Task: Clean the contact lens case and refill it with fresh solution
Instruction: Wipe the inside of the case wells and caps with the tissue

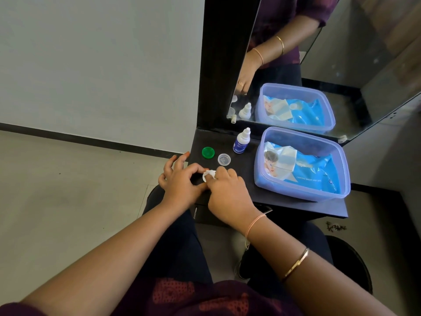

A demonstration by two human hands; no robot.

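On the black shelf [230, 142], my left hand [180, 181] and my right hand [227, 195] meet over a small white piece [208, 174]. It looks like the lens case with a bit of white wipe. My left thumb and forefinger pinch it. My right fingers curl down onto it and hide most of it. Just beyond lie a green cap [208, 152] and a clear cap [224, 159], both loose on the shelf. A small white and blue solution bottle [241, 142] stands upright behind them, capped.
A translucent blue tub [300, 195] holding a pack of baby wet wipes [303, 167] fills the right half of the shelf. A mirror [341, 65] stands behind and reflects the tub, bottle and an arm. The shelf's left edge drops to the floor.
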